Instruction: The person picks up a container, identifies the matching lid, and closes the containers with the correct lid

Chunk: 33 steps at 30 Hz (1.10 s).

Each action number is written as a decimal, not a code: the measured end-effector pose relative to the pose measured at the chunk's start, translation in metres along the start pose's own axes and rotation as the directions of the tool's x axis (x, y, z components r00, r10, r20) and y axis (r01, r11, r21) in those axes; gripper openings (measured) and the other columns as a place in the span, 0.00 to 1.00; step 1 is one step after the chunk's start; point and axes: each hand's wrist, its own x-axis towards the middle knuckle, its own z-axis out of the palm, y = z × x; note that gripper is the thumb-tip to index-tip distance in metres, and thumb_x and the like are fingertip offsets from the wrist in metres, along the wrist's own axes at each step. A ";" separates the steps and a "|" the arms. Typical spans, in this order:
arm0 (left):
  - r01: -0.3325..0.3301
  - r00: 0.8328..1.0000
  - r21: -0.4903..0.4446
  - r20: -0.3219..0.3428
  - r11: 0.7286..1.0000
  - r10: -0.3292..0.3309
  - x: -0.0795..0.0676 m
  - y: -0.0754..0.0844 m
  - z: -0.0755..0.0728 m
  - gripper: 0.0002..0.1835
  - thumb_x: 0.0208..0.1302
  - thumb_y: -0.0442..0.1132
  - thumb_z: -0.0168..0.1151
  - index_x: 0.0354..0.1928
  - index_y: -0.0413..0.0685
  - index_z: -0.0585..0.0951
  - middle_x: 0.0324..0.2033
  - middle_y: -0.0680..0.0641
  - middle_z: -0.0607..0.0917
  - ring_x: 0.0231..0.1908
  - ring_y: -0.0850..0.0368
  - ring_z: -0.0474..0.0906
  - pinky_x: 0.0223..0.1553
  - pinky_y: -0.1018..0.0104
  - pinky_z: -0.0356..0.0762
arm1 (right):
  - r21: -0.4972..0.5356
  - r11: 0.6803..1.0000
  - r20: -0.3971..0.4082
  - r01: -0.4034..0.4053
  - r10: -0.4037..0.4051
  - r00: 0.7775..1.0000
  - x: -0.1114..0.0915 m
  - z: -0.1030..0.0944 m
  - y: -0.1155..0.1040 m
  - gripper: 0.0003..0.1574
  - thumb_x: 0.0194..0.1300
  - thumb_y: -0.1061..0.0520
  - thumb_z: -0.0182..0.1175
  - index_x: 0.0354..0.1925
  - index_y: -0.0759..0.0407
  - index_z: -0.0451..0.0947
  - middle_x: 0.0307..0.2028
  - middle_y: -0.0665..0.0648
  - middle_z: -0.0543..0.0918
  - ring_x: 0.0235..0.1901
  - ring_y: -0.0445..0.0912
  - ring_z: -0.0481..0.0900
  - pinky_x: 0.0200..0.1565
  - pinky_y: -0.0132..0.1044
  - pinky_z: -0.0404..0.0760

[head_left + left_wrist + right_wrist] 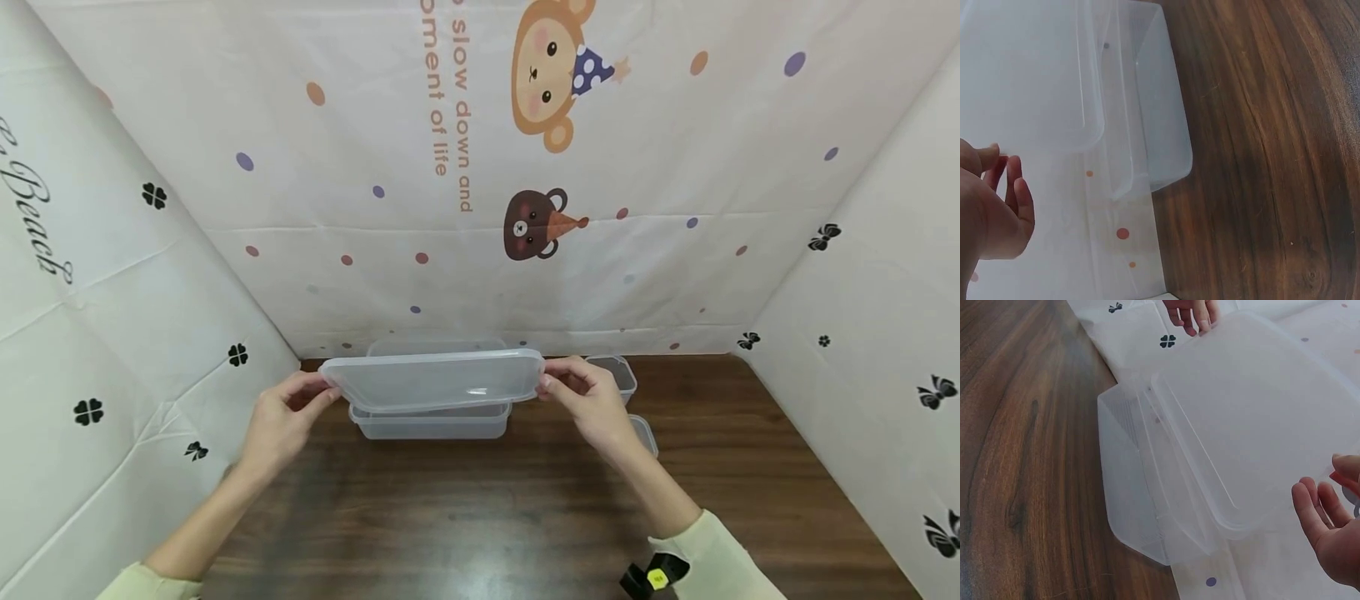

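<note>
A translucent plastic lid [442,382] is held up, tilted, over a clear rectangular container [431,428] on the wooden table. My left hand [277,423] pinches the lid's left end between thumb and fingers. At the opposite end, my right hand [596,408] grips the edge in the same way. The lid hides much of the container's opening, so what is inside cannot be made out. Both wrist views also show the lid [1029,75] apart from the container [1125,481], whose wall stands upright on the wood.
Two smaller clear plastic pieces stand to the right: a small container [613,373] at the back and another rounded piece [643,435] partly behind my right wrist. A translucent edge [435,344] shows behind the lid. Printed white sheets [450,283] enclose the brown table [465,517].
</note>
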 end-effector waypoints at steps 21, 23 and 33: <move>0.177 0.977 -0.240 0.157 0.955 -0.141 0.001 -0.008 0.006 0.16 0.78 0.36 0.64 0.61 0.34 0.84 0.48 0.37 0.91 0.45 0.64 0.89 0.50 0.76 0.82 | -0.004 0.999 -0.074 -0.045 0.045 0.996 0.001 0.004 0.004 0.18 0.73 0.67 0.66 0.58 0.73 0.83 0.51 0.73 0.85 0.49 0.47 0.90 0.56 0.35 0.84; 0.206 0.971 -0.285 0.177 0.936 -0.159 0.002 -0.009 0.006 0.17 0.80 0.35 0.61 0.63 0.32 0.82 0.50 0.34 0.89 0.46 0.62 0.89 0.52 0.73 0.83 | -0.014 0.999 -0.074 -0.052 0.051 0.996 0.001 0.003 0.005 0.18 0.73 0.66 0.67 0.58 0.72 0.84 0.53 0.70 0.85 0.50 0.47 0.89 0.56 0.35 0.84; 0.354 0.928 -0.203 0.198 0.913 -0.316 0.005 -0.013 0.007 0.29 0.76 0.55 0.66 0.66 0.38 0.82 0.57 0.41 0.86 0.45 0.65 0.83 0.46 0.73 0.83 | -0.070 0.995 -0.068 -0.065 0.060 0.996 0.001 0.001 0.009 0.15 0.75 0.63 0.66 0.54 0.72 0.86 0.55 0.69 0.86 0.50 0.41 0.86 0.53 0.32 0.84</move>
